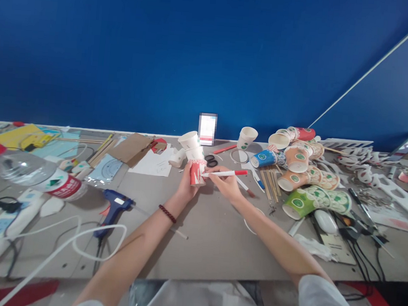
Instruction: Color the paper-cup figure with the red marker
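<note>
In the middle of the head view my left hand [186, 182] is closed around a red-and-white paper cup [196, 168], which is joined to white cups [189, 144] leaning up and away from me. My right hand [228, 184] pinches a white marker with a red end [233, 173]. The marker's tip points left and is at the cup's red-patterned side; whether it touches cannot be made out. Just behind my hands lie black-handled scissors [211, 160]. Another white cup [177, 157] stands left of the held ones.
A blue glue gun [114, 209] with a looping white cable and a water bottle [36, 173] lie on the left. Several patterned paper cups [299, 203] are piled on the right, beside wooden sticks [271, 183]. A pixelated upright screen [207, 128] stands against the blue wall.
</note>
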Demonstrator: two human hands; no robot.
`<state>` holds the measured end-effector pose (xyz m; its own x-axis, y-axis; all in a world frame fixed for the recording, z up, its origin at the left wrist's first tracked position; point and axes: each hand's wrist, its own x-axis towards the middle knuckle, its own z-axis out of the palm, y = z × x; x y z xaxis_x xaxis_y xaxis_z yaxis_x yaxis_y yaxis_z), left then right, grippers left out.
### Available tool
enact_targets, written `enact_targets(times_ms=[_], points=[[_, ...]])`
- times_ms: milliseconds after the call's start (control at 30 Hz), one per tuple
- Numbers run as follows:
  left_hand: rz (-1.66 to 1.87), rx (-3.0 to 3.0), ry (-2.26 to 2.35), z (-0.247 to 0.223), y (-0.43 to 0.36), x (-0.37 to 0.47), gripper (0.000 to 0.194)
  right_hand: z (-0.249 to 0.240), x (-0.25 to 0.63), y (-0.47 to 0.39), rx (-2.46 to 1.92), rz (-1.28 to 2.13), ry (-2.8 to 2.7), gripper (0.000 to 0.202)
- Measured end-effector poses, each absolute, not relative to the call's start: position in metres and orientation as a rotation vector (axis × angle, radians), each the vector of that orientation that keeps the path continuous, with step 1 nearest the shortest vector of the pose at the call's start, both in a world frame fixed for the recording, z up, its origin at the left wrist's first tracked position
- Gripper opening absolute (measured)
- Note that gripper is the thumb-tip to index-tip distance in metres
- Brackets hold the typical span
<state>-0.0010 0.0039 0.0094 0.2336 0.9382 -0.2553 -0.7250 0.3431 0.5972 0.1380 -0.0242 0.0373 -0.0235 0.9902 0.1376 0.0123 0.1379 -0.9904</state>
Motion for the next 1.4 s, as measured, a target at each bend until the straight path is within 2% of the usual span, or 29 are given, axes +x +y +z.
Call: enact_targets(times_ms=[600,800,1400], points=[[1.160,0.379,0.685,0.0096,0.0044,-0.0025,0.049,0.0385,0.1408,-0.0244,-1.052,1.154,-1.379,0.007],[1.141,0.449,0.680,0.0103,0.0042,-0.0034,0.054,0.0449,0.1387,-0.0264,-1.025,1.180,-1.383,0.013],[1.181,0.380,0.663,0.0066,0.0049,-0.0016,0.048,0.0402,0.1387,-0.0242,-1.088,1.146,-1.337,0.010]])
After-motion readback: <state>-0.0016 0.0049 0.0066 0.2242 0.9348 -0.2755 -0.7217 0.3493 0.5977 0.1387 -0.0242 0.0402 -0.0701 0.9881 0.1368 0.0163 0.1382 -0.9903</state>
